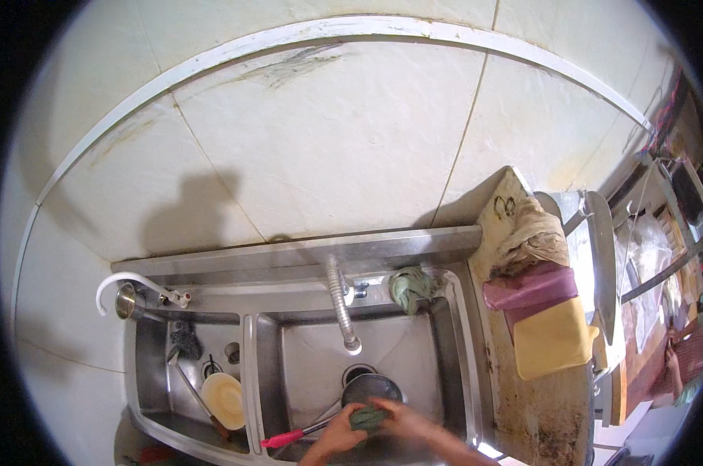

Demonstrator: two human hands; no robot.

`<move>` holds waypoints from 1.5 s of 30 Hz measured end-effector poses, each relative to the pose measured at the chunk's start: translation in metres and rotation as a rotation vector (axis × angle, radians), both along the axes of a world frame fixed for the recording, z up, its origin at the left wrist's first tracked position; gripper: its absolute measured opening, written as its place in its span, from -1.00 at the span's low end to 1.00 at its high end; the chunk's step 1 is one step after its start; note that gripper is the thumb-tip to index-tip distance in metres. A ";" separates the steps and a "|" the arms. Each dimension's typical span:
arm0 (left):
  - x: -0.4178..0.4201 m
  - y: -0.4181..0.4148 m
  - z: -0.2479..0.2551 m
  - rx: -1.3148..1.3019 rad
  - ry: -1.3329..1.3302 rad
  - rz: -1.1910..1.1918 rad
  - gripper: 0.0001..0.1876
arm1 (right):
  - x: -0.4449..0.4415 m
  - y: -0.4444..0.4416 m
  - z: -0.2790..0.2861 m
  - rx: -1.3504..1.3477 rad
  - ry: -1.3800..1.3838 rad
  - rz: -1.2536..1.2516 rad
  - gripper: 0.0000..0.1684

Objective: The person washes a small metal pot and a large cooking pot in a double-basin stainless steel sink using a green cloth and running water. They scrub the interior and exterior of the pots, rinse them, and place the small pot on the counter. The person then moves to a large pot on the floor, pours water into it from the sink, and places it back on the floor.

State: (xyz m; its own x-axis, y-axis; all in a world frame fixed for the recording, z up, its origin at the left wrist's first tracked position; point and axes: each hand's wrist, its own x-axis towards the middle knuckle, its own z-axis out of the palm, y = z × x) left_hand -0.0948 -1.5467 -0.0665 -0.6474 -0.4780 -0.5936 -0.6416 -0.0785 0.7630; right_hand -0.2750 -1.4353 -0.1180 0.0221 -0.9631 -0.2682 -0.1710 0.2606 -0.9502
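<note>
Above the right basin of the steel sink [467, 373], my left hand [341, 434] and my right hand [401, 418] hold a dark green scrubbing pad [368, 418] between them. Just beyond my fingers a round black pan [372, 389] lies in the basin near the drain. A red handle [283, 438] on a metal shaft rests at the basin's left side; my left forearm hides part of it. A flexible metal faucet [343, 311] with a white tip hangs over the basin, and no water is seen running from it.
The left basin holds a cream bowl [223, 401], a long-handled utensil [191, 381] and a dark mesh scourer [185, 339]. A white faucet [136, 278] stands behind it. A green cloth [411, 286] lies on the back ledge. Cloths [552, 338] hang at right; a person [680, 361] is far right.
</note>
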 end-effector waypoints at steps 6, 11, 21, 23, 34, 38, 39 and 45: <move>-0.009 0.012 -0.003 -0.118 0.020 -0.002 -0.33 | -0.009 0.008 0.021 0.291 0.168 -0.102 -0.62; 0.003 0.005 -0.038 -0.594 -0.154 -0.088 -0.30 | 0.006 -0.012 0.033 0.154 0.628 0.118 -0.66; 0.042 0.029 -0.039 -0.530 -0.031 -0.019 -0.42 | 0.061 -0.035 -0.146 0.287 1.124 0.871 -0.60; 0.055 0.037 -0.047 -0.561 0.004 0.022 -0.46 | 0.064 -0.035 -0.152 0.356 0.876 0.448 -0.65; 0.033 0.036 -0.060 -0.275 -0.152 0.325 -0.59 | 0.036 -0.042 -0.120 0.478 0.824 0.183 -0.66; 0.000 0.023 -0.042 0.323 -0.271 0.568 -0.55 | 0.050 -0.030 -0.105 0.057 0.842 0.319 -0.66; 0.003 0.020 -0.045 0.593 -0.134 0.764 -0.50 | 0.067 -0.029 -0.078 0.001 0.769 0.234 -0.63; -0.013 0.015 -0.116 1.580 0.372 1.105 -0.46 | 0.092 -0.004 0.007 -0.057 0.468 -0.041 -0.44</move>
State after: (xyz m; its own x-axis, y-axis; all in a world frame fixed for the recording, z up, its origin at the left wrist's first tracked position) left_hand -0.1078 -1.5317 -0.1830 -0.6595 0.0397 -0.7506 0.3067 -0.8975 -0.3169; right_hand -0.1827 -1.4391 -0.1112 -0.1268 -0.9742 -0.1867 -0.5748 0.2256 -0.7866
